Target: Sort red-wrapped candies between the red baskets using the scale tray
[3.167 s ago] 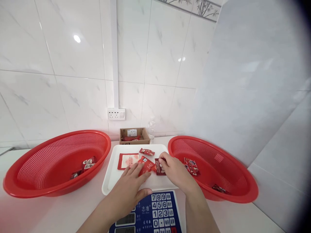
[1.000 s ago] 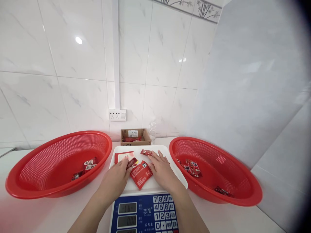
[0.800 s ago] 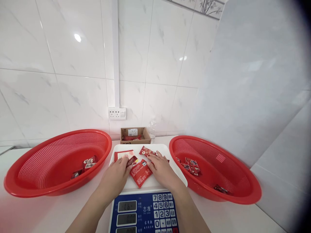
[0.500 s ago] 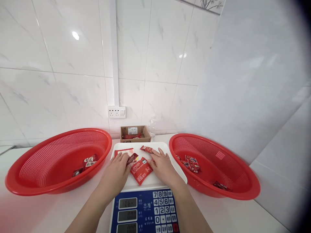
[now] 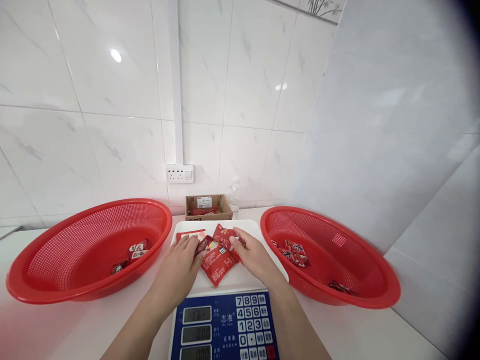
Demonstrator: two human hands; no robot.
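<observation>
My left hand (image 5: 175,267) rests over the white tray of a digital scale (image 5: 243,281), its thumb and fingers around a small dark red packet (image 5: 203,244). With thumb and fingers my right hand (image 5: 255,256) pinches a red snack packet (image 5: 224,233) at its right edge, above the tray. Between the hands a larger red packet (image 5: 217,267) with white print lies flat, partly under the others. Behind my left fingers is a red and cream packet (image 5: 191,233), partly covered.
Red perforated baskets stand at left (image 5: 88,250) and right (image 5: 330,255), each with several small packets inside. A cardboard box (image 5: 209,216) and a clear plastic bottle (image 5: 234,195) stand behind the scale. Its blue panel (image 5: 225,325) faces me. A socket (image 5: 180,174) is on the tiled wall.
My right hand has closed on a red packet at the back of the tray and turned it, so its broad face now shows. My left hand has hardly moved.
</observation>
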